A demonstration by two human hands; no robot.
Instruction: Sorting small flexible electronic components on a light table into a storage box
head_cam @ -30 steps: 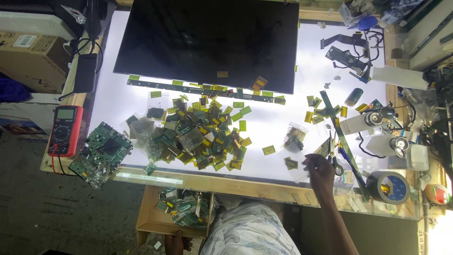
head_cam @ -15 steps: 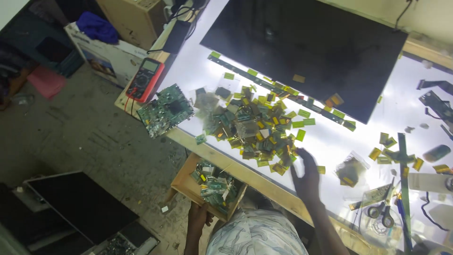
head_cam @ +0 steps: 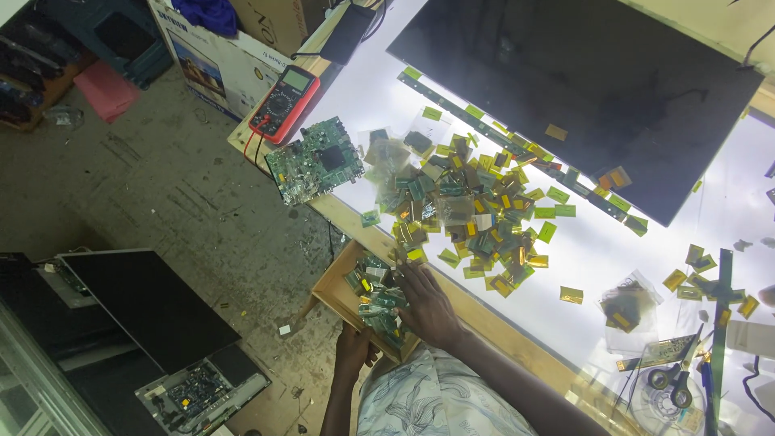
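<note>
A shallow wooden tray (head_cam: 329,295) full of small green and gold circuit strips sticks out below the near edge of the lit table (head_cam: 565,258). My left hand (head_cam: 355,343) grips the tray's near side from underneath. My right hand (head_cam: 428,308) lies over the strips in the tray, its fingers down among them; whether they pinch one is hidden. Just above, a big heap of the same green and gold strips (head_cam: 476,210) covers the table.
A green circuit board (head_cam: 315,165) and a red multimeter (head_cam: 282,101) sit at the table's left corner, with a large dark panel (head_cam: 581,89) behind. Scissors (head_cam: 674,379) and a plastic bag (head_cam: 626,307) lie right. On the floor are a screen panel (head_cam: 145,307) and a cardboard box (head_cam: 218,56).
My view has swung left and down. My right hand left the table's near edge and came down into the wooden tray. My left hand now holds the tray.
</note>
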